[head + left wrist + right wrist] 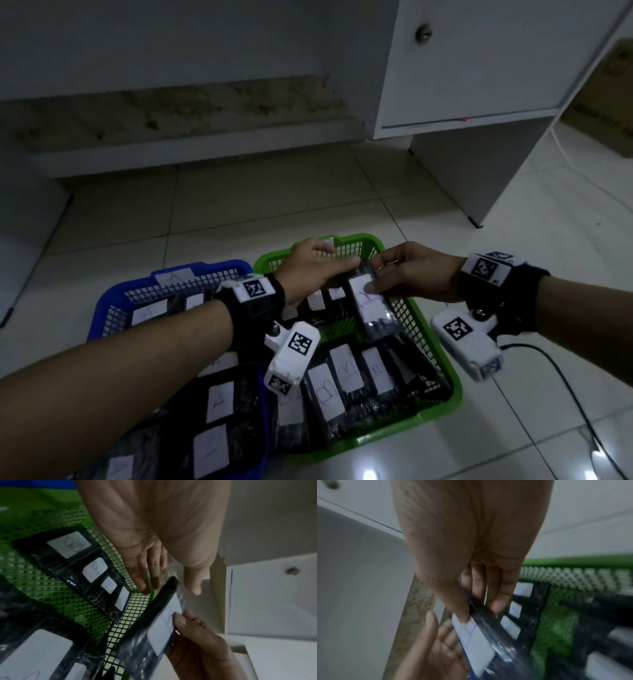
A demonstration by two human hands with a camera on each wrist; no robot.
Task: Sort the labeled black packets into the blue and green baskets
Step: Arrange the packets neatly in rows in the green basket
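Note:
My right hand [376,279] pinches a black packet [371,305] with a white handwritten label, thumb on the label, over the far part of the green basket [448,363]. In the right wrist view the thumb [462,615] presses the label and the fingers [494,601] curl behind the packet [488,639]. My left hand [342,270] reaches in with straight fingers beside the packet's top end. Its fingers [145,580] are spread near the packet [159,622]; whether they touch it is unclear. Several packets marked B [342,373] lie in the green basket. The blue basket [113,298] to the left holds packets marked A [219,397].
Both baskets sit side by side on a pale tiled floor [239,222]. A white cabinet [479,68] with a knob stands behind at the right on a leg [479,178]. A black cable [565,377] runs across the floor at the right.

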